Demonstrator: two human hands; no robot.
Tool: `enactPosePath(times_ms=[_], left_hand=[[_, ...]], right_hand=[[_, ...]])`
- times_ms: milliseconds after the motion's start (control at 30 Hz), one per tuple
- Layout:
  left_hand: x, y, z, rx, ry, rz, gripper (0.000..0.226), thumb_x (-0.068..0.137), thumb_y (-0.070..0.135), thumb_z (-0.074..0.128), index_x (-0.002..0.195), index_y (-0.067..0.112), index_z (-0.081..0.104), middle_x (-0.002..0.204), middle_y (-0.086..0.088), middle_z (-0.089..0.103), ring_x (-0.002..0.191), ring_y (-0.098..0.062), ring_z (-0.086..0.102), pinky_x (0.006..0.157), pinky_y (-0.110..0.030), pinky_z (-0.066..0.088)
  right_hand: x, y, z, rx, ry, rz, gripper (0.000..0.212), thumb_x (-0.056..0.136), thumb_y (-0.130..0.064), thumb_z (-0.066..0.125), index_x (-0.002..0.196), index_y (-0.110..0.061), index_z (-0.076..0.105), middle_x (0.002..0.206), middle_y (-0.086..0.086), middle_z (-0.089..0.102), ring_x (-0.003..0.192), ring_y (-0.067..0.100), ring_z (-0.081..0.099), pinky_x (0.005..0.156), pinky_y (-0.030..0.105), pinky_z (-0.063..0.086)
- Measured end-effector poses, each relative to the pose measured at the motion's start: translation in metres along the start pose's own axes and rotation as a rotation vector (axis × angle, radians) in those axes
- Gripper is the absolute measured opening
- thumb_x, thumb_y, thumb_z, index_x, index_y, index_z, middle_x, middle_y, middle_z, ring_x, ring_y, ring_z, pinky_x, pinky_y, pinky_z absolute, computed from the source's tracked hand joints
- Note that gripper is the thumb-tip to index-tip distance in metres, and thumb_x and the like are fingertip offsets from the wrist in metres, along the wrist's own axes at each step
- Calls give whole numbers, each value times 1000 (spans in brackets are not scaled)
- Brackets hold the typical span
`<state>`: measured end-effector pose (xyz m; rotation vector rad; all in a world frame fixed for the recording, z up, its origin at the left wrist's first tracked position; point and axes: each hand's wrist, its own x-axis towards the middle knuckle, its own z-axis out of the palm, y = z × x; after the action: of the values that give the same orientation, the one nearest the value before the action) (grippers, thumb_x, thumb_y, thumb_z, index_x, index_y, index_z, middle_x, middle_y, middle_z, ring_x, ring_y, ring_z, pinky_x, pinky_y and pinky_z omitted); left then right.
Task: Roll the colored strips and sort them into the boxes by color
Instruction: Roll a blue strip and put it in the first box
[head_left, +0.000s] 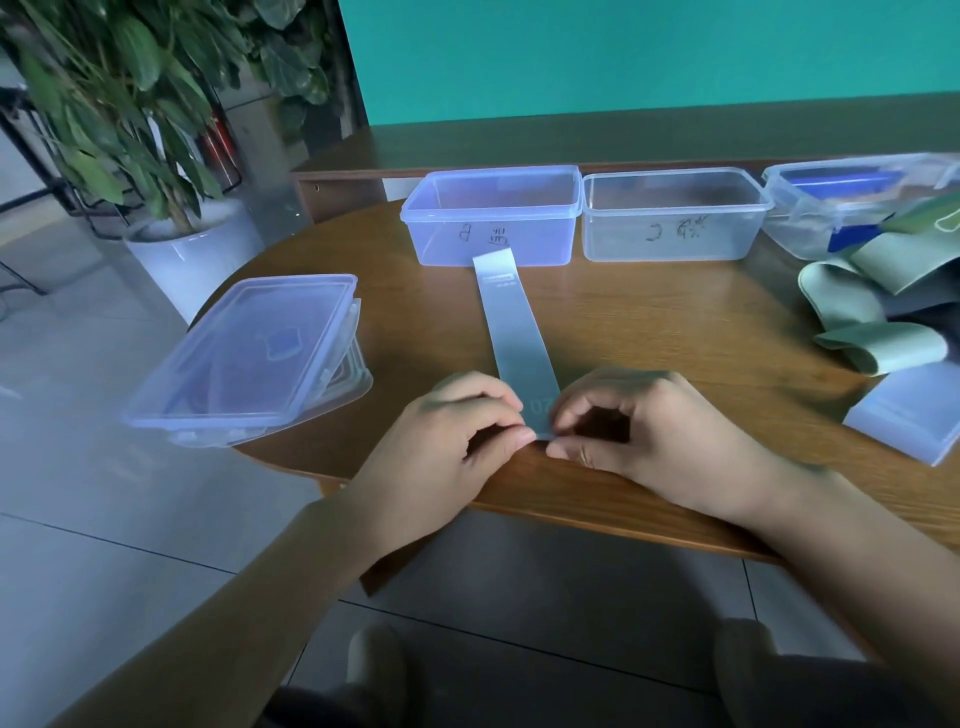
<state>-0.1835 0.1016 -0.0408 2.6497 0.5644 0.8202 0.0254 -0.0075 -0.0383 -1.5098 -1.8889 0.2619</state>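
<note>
A: Far left, stacked lids (244, 358) overhanging the surface (649, 332) edge. Left hand (457, 431) pinching the near end of the pale blue strip (514, 332), right hand (639, 431) pinching the same end from the other side

B: Rolled yet?

A: Barely begun, by the look of it: strip lying flat, far end touching the left box (493, 218). Left box and middle box (675, 215) both bare inside. Right box (852, 202) blurred, something blue within. Green and grey strips (872, 301) heaped unrolled at far right, so nearly everything left to do

B: Room to work?

A: Open wood either side of the strip, clear run up to the boxes. Near edge just beneath the wrists, pile crowding the right
</note>
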Motion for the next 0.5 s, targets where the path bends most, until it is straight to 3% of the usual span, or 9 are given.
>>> enactPosePath(times_ms=[267, 500], left_hand=[[-2, 3, -2, -42, -17, -47, 37, 93, 45, 53, 91, 15, 76, 111, 17, 61, 105, 2, 57, 90, -10, 40], [-7, 9, -3, -71, -25, -153, 18, 89, 33, 69, 78, 19, 73, 119, 16, 58, 113, -2, 53, 84, -3, 37]], right_hand=[[-2, -3, -2, 100, -33, 88, 11, 91, -26, 75, 89, -15, 75, 104, -12, 71, 101, 9, 67, 91, 25, 49], [-5, -7, -3, 192, -82, 221, 12, 90, -30, 75, 82, -22, 77, 114, -18, 67, 109, 0, 62, 93, 13, 40]])
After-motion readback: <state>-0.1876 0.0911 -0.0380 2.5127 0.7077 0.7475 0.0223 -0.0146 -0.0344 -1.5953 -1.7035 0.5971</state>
